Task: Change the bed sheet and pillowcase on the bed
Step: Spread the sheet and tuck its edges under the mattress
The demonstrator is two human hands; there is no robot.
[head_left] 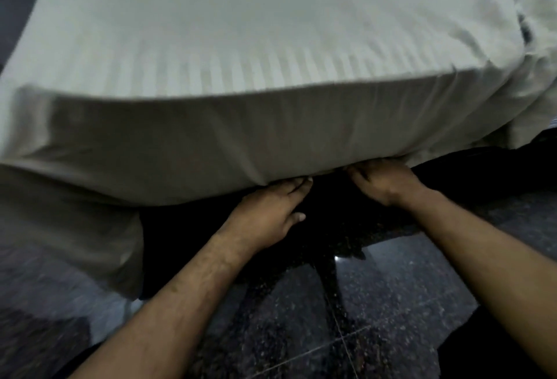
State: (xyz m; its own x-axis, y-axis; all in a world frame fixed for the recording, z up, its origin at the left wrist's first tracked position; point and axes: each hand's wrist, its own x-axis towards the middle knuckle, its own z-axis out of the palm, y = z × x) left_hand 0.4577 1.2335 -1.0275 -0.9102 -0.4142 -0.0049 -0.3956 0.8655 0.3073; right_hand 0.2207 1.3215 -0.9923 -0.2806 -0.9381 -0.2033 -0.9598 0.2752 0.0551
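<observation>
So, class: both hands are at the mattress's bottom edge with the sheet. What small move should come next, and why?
Probably push the pale striped sheet further under: the left hand and right hand already press its hem there, while loose cloth hangs at the left.

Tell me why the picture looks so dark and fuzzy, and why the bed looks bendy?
In the head view, the light is dim, so under the bed looks nearly black; the sheet is smeared at the left edge, probably from motion; the wide lens curves the bed's edge; the shiny floor shows a small glare spot; the left hand and right hand look fairly sharp.
</observation>
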